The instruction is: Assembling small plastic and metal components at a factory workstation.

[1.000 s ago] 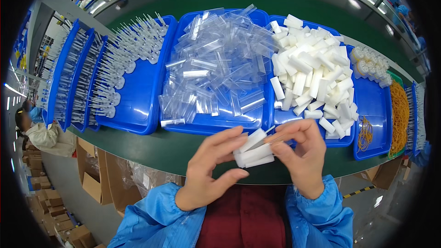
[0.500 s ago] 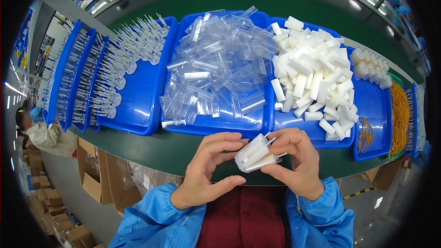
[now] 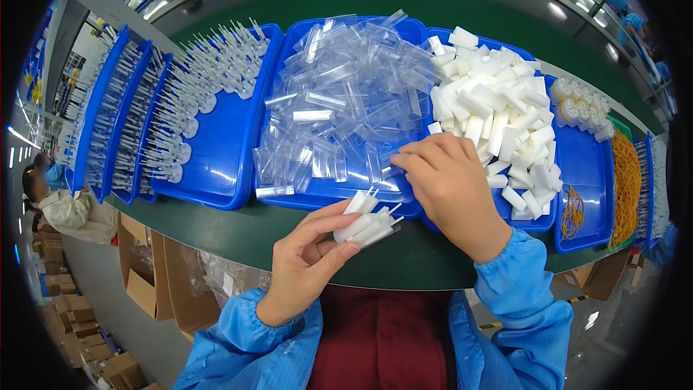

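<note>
My left hand [image 3: 310,251] is closed around a small bundle of white cylinders [image 3: 369,227] with thin white stems sticking out and clear plastic about them. It hovers just in front of the middle tray's near edge. My right hand [image 3: 455,191] reaches over the border between two blue trays. Its fingertips pinch the end of a clear plastic sleeve [image 3: 390,171] in the middle tray; the thumb is mostly hidden. Many more clear sleeves [image 3: 339,101] lie heaped in that tray. White foam-like cylinders [image 3: 498,101] are piled in the tray to its right.
At left, a blue tray [image 3: 216,166] holds upright white-stemmed pieces [image 3: 170,123], beside several tilted trays. At right are small round pieces [image 3: 577,105], rubber bands [image 3: 574,213] and a larger band heap [image 3: 625,188]. Cardboard boxes [image 3: 144,274] stand below the green table [image 3: 216,238].
My right hand has let go of the bundle and moved up and forward to the clear sleeves. My left hand now holds the bundle alone, slightly further left.
</note>
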### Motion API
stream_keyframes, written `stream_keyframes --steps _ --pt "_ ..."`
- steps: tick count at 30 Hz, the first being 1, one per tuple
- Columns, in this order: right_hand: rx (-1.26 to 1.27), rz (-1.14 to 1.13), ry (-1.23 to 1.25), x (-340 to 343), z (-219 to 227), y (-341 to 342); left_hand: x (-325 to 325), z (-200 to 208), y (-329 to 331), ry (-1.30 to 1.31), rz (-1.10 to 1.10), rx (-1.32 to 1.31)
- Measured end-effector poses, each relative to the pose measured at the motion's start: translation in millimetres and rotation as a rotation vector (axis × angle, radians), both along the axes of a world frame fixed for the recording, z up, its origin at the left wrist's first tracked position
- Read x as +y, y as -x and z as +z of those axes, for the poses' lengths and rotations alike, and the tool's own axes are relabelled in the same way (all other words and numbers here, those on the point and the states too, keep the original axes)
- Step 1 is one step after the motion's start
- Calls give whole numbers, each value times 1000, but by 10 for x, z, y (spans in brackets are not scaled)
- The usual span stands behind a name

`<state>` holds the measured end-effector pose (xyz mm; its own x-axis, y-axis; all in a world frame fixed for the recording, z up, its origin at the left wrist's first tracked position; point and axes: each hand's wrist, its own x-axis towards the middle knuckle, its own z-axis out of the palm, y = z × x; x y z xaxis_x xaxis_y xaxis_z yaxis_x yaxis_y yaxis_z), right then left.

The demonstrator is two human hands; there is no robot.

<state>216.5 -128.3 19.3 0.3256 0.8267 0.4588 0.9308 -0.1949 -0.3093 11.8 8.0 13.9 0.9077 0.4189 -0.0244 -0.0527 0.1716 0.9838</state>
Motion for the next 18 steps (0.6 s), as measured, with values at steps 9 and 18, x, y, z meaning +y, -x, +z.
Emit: stream_keyframes --steps 9,18 --pt "-225 63 105 156 -30 57 -12 47 7 -66 49 2" --pt "-172 111 108 135 -49 60 42 0 -38 -54 125 -52"
